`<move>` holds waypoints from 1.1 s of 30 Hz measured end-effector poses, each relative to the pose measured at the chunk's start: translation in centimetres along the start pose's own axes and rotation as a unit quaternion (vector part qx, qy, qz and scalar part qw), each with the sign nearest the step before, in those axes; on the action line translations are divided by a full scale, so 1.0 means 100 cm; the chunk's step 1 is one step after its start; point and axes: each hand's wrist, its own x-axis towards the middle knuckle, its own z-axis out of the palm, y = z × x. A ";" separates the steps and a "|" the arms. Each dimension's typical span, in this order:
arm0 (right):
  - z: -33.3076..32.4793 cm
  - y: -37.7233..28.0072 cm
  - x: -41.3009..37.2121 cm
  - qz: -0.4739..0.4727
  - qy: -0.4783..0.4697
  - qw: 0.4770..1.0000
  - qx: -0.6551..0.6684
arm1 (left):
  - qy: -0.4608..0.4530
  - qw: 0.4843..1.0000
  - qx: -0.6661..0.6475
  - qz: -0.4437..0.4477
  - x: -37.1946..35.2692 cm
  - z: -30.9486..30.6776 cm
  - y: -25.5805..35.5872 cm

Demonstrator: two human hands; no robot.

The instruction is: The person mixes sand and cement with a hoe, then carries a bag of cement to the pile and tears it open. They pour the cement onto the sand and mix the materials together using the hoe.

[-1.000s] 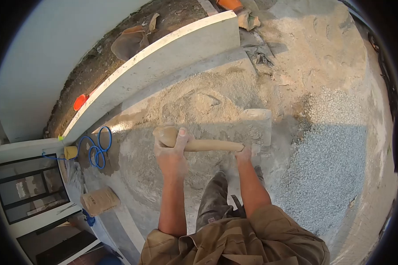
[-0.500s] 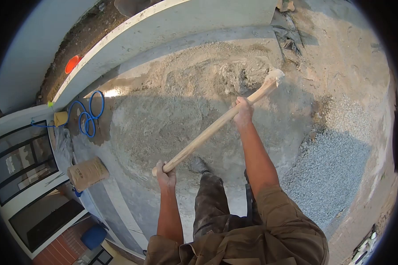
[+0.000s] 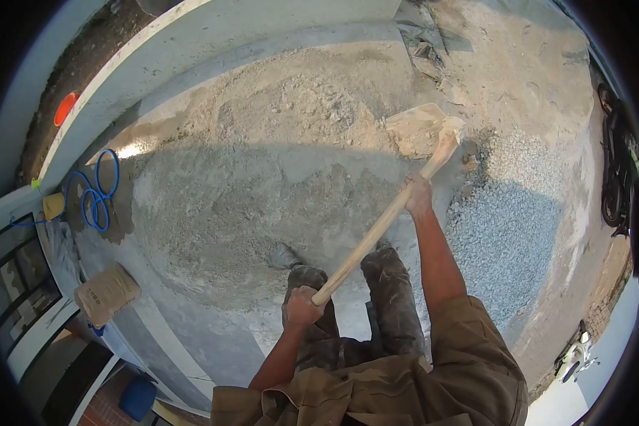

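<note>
A long wooden handle [image 3: 368, 242] runs diagonally up to the right in front of me. Its far end joins a broad hoe blade [image 3: 417, 129], coated with pale wet mix. My left hand [image 3: 304, 307] is closed round the near end of the handle, close to my legs. Farther up, my right hand [image 3: 419, 195] grips the handle below the head. The blade is over the far right edge of a spread of grey-brown mix [image 3: 227, 206]. My boot [image 3: 284, 256] stands at the mix's near side.
Grey gravel [image 3: 504, 241] lies right. A low wall [image 3: 213, 44] curves behind the mix. At the left are a coiled blue hose [image 3: 96, 201], a paper sack [image 3: 107, 294] and, beyond the wall, an orange bucket [image 3: 66, 108]. Motorbikes [image 3: 615, 167] stand at the far right.
Both hands and the hoe have moved right and nearer my body. The blade now shows, turned to the side, without the clump of mix seen beside it before. The view has shifted right.
</note>
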 end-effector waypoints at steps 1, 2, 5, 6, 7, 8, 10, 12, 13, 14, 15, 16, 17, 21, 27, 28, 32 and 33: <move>-0.014 0.001 -0.023 -0.003 0.014 1.000 -0.010 | -0.054 0.998 0.005 0.015 0.001 0.006 -0.004; -0.030 -0.003 -0.035 -0.018 0.018 1.000 0.006 | -0.102 0.994 0.010 0.036 0.007 0.010 -0.006; -0.067 -0.026 -0.057 -0.077 0.016 0.995 0.059 | -0.161 0.986 0.007 0.037 0.010 0.022 0.004; -0.075 -0.040 -0.065 -0.100 0.014 0.992 0.080 | -0.159 0.985 0.014 0.061 0.013 0.028 0.009; -0.080 -0.056 -0.071 -0.152 0.044 0.987 0.041 | -0.154 0.984 0.029 0.083 0.021 0.033 0.014; -0.075 -0.076 -0.080 -0.202 0.073 0.977 0.003 | -0.147 0.983 0.044 0.104 0.035 0.033 0.025; -0.068 -0.071 -0.093 -0.228 0.134 0.963 -0.050 | -0.154 0.979 0.019 0.129 0.065 0.015 0.062; -0.047 -0.043 -0.097 -0.190 0.190 0.960 -0.075 | -0.130 0.976 0.021 0.173 0.095 -0.007 0.099; -0.051 -0.029 -0.080 -0.158 0.183 0.969 -0.052 | -0.128 0.976 0.045 0.168 0.109 -0.014 0.101; -0.057 -0.010 -0.055 -0.124 0.173 0.977 -0.030 | -0.124 0.977 0.068 0.161 0.120 -0.021 0.100; -0.050 0.010 -0.038 -0.072 0.164 0.984 -0.024 | -0.120 0.977 0.094 0.152 0.124 -0.030 0.094; -0.040 0.032 -0.025 -0.021 0.154 0.988 -0.016 | -0.118 0.976 0.123 0.135 0.122 -0.048 0.088; -0.031 0.070 -0.011 0.026 0.139 0.990 0.018 | -0.115 0.975 0.151 0.116 0.121 -0.068 0.076; 0.041 0.142 -0.044 0.110 0.091 0.980 0.138 | -0.088 0.960 0.244 0.109 0.103 -0.130 0.021; 0.081 0.197 -0.157 0.243 0.019 0.949 0.201 | -0.005 0.974 0.225 0.040 -0.023 -0.167 -0.020; 0.096 0.184 -0.194 0.276 0.013 0.944 0.179 | -0.011 0.969 0.246 -0.001 -0.054 -0.176 -0.019; 0.114 0.203 -0.281 0.416 -0.064 0.890 0.176 | 0.038 0.972 0.222 -0.074 -0.164 -0.190 -0.021; 0.110 0.193 -0.288 0.398 -0.076 0.899 0.167 | 0.026 0.972 0.212 -0.095 -0.179 -0.189 -0.021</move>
